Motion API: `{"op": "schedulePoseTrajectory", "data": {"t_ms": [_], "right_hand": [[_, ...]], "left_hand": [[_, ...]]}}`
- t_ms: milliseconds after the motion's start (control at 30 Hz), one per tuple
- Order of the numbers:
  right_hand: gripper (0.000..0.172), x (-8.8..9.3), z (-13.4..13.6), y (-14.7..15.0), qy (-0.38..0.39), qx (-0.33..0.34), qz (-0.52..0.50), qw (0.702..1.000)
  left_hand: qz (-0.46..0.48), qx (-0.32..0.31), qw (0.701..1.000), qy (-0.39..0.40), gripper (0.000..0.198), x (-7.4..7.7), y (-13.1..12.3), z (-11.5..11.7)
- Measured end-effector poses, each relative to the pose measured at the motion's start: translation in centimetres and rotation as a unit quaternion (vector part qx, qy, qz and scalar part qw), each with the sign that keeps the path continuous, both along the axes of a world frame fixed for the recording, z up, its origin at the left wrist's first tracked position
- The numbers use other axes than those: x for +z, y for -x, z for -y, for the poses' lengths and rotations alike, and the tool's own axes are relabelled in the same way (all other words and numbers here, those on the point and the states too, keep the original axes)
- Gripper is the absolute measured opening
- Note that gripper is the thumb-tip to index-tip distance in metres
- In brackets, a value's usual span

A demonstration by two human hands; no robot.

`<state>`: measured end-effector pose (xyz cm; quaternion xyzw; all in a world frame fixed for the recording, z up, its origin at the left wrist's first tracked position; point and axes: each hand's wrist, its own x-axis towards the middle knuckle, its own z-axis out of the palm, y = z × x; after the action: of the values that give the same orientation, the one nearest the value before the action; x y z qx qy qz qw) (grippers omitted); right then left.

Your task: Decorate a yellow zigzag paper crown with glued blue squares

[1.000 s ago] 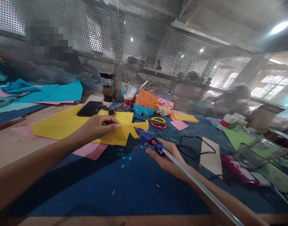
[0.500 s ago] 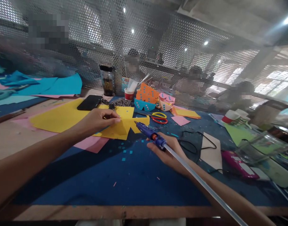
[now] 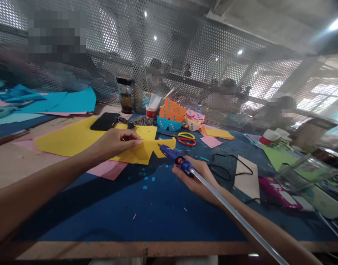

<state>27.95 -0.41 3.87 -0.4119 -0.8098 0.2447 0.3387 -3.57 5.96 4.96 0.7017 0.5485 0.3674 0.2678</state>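
My left hand pinches a cut yellow paper piece between thumb and fingers, holding it up above the table. A blue hot glue gun sits in my right hand, its fingers wrapped round the grip. From the gun's back end a long clear glue stick sticks out toward me. The nozzle points at the yellow piece; whether it touches the paper I cannot tell. Beneath my left hand lie large yellow sheets and a pink sheet.
Behind my hands are scissors, folded orange paper crowns, a paper cup, a lidded jar and a black phone. On the right lie a black cord, a magenta device and a clear container. Small blue squares dot the mat.
The held yellow piece has tilted slightly, so more of its face shows. Both hands stay almost where they were, and the glue gun is still close to the paper.
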Motion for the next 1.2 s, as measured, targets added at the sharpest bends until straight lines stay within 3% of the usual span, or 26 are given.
{"op": "schedulePoseTrajectory", "data": {"t_ms": [867,1200], "right_hand": [[0.031,-0.25,-0.32,-0.19,-0.009,-0.006,0.026,1.0],[0.031,-0.44,-0.47,-0.19,-0.023,-0.005,0.029,0.999]], "left_hand": [[0.004,-0.008,1.0,0.023,0.04,0.72,-0.51,0.69],[0.002,-0.021,1.0,0.005,0.038,0.36,-0.26,0.47]]}}
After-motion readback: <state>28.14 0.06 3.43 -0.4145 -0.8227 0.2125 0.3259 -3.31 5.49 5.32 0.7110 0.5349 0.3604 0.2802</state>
